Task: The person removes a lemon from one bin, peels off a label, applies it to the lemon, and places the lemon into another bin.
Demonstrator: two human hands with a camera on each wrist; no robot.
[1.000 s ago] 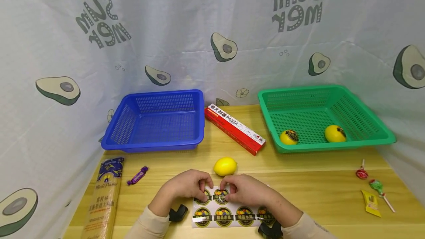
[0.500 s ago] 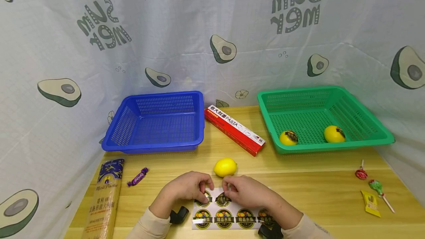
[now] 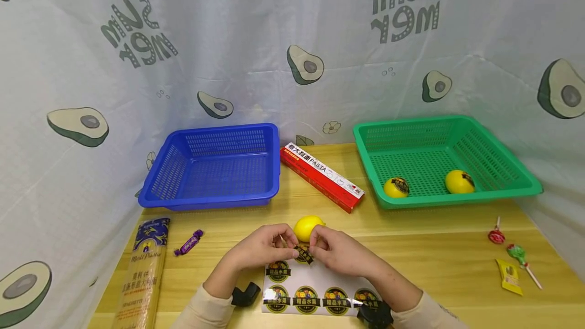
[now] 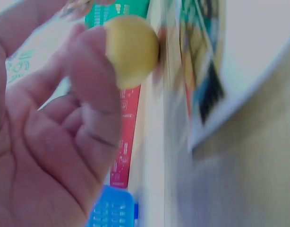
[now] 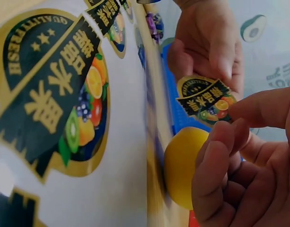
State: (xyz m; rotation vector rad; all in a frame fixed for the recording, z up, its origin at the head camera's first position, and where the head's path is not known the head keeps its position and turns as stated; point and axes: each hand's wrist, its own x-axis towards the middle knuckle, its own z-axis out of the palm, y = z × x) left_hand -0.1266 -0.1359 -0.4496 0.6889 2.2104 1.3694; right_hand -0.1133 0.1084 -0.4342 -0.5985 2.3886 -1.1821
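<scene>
Wooden table (image 3: 434,263) carries it all, and on it, largest first, you have the blue basket (image 3: 211,166) at the back left with nothing visible in it, the green basket (image 3: 445,159) at the back right holding two yellow fruits that already wear dark labels, the red pasta box (image 3: 322,176) between them, the spaghetti pack (image 3: 141,268) along the left edge, and the sticker sheet (image 3: 315,296) right in front of you. Smaller again is the bare lemon (image 3: 307,227) just beyond your hands, then the sticker (image 3: 303,254) itself, lifted off the sheet and hanging above it. Your right hand (image 3: 340,255) pinches one edge of that sticker between thumb and forefinger, and your left hand (image 3: 260,248) has its fingers curled toward the other edge; the right wrist view shows them right at it, though a firm grip there is not certain. You seem to be at the peeling step, label free and lemon unlabelled; the next move probably calls for keeping the sticky face off your fingers and pressing it flat on the lemon's curve. Your left wrist view is badly blurred, and your forearms cut off the sheet's near corners.
</scene>
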